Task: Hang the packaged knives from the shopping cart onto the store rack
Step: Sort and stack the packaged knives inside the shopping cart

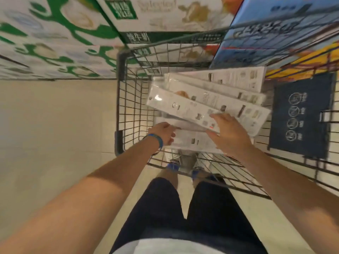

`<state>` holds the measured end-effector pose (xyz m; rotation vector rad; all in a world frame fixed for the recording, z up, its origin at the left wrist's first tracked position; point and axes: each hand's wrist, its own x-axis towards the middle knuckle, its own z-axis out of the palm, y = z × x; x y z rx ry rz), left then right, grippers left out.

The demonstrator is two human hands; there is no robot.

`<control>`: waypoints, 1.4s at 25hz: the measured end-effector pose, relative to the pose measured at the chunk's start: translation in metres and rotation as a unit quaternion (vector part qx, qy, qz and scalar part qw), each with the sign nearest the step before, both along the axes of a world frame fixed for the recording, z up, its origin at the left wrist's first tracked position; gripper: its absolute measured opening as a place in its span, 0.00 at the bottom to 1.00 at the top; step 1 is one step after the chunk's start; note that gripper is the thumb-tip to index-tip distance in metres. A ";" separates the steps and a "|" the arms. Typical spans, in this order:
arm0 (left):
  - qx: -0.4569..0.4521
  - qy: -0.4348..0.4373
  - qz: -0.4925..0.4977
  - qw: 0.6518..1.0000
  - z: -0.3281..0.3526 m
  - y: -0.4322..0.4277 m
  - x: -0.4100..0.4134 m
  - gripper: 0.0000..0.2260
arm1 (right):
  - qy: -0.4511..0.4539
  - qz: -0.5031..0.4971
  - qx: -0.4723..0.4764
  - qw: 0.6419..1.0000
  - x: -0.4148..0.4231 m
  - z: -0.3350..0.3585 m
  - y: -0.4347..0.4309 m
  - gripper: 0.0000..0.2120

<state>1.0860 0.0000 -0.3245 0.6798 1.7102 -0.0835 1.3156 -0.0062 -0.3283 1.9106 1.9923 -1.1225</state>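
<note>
cartons (55, 33) green-white, upper left | blue carton (275, 24) upper right | beige tiled floor (45, 125)

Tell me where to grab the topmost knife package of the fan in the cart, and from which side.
Pinch the topmost knife package across its near long edge, thumb under and fingers on top, coming from the person's side of the cart. It is long, flat and thin, and that edge lies uncovered atop the others; the right hand rests there.

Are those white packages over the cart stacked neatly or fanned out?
Fanned out: the packages overlap at different angles, spread like cards above the cart.
</note>
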 end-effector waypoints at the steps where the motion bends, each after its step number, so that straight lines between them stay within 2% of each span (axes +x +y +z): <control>1: 0.009 0.025 -0.046 0.999 -0.018 0.005 0.003 0.09 | -0.046 0.026 -0.010 0.999 -0.005 -0.018 0.010 0.34; 4: 0.023 0.103 -0.288 0.952 -0.046 -0.004 0.013 0.17 | -0.163 0.103 -0.026 0.981 -0.015 -0.061 0.023 0.51; 7: 0.029 0.093 -0.340 0.936 -0.054 -0.024 0.032 0.19 | -0.202 0.174 0.024 0.964 -0.016 -0.090 0.021 0.58; 10: 0.073 0.083 -0.260 0.959 -0.057 -0.017 0.054 0.16 | -0.193 0.172 0.024 0.966 -0.024 -0.097 0.023 0.51; 13: 0.098 0.114 -0.216 0.965 -0.043 -0.011 0.067 0.16 | -0.139 0.128 -0.006 0.982 -0.024 -0.087 0.031 0.43; 14: 0.119 0.131 -0.201 0.963 -0.035 -0.009 0.067 0.15 | -0.091 0.111 -0.027 0.989 -0.017 -0.079 0.041 0.37; 16: 0.169 0.156 -0.168 0.958 -0.017 -0.002 0.065 0.15 | 0.030 0.065 -0.078 0.994 0.006 -0.050 0.066 0.14; 17: 0.197 0.164 -0.156 0.954 -0.008 0.004 0.062 0.15 | 0.076 0.042 -0.087 0.992 0.019 -0.035 0.076 0.07; 20: 0.235 0.169 -0.134 0.948 0.010 0.027 0.051 0.16 | 0.088 0.023 -0.076 0.993 0.052 -0.003 0.090 0.10; 23: 0.218 0.191 -0.071 0.954 0.011 0.045 0.042 0.20 | 0.061 0.003 -0.106 0.993 0.060 0.008 0.083 0.22; 26: 0.164 0.189 0.135 0.959 0.003 0.046 0.035 0.36 | 0.057 -0.014 -0.134 0.989 0.057 0.005 0.080 0.36; 28: 0.076 0.102 0.321 0.939 -0.002 0.034 0.034 0.40 | 0.070 -0.026 -0.146 0.986 0.053 0.003 0.079 0.36; 29: 0.035 0.004 0.399 0.916 -0.005 0.028 0.035 0.35 | 0.081 -0.029 -0.153 0.985 0.051 0.003 0.079 0.34; 31: -0.009 -0.183 0.474 0.861 -0.014 0.020 0.041 0.22 | 0.095 -0.005 -0.158 0.983 0.045 0.003 0.082 0.28; 33: -0.011 -0.221 0.492 0.842 -0.023 0.021 0.052 0.17 | 0.088 0.009 -0.133 0.987 0.045 -0.001 0.086 0.29; 35: -0.022 -0.192 0.468 0.862 -0.031 0.025 0.065 0.15 | 0.056 0.011 -0.047 0.997 0.049 -0.006 0.096 0.30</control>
